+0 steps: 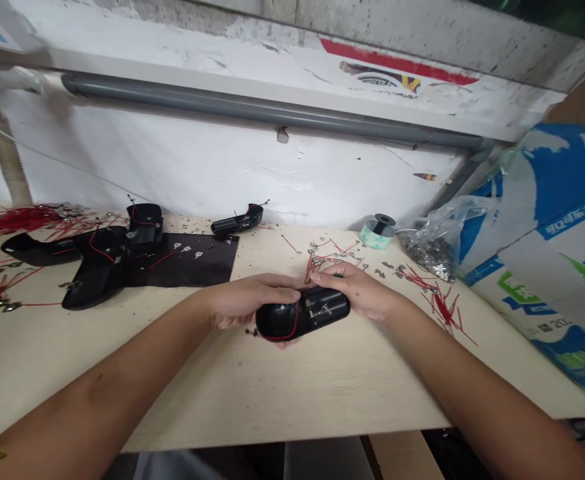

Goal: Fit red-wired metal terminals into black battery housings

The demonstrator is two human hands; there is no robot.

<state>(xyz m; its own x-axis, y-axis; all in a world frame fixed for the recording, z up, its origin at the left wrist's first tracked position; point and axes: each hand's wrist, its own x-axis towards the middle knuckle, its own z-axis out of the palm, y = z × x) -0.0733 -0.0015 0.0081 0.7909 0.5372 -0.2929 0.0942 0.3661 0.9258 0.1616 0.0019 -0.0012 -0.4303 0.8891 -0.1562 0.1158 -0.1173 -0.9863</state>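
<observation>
Both my hands hold a black plastic battery housing (303, 313) over the pale wooden tabletop (252, 387). A thin red wire (288, 331) loops along its near side, and metal springs show inside its open compartment. My left hand (250, 300) cups the housing from the left and underneath. My right hand (352, 288) presses on its top right end, with the fingertips beside a scatter of short red wires and small metal contacts (325, 263). The underside of the housing is hidden.
Several black housings (100, 270) and a dark mat (187, 261) lie at the far left, with a bundle of red wires (17, 223). Further right are a tape roll (377, 232), a plastic bag of metal parts (435, 247) and a blue-printed sack (537, 267). A wall stands behind.
</observation>
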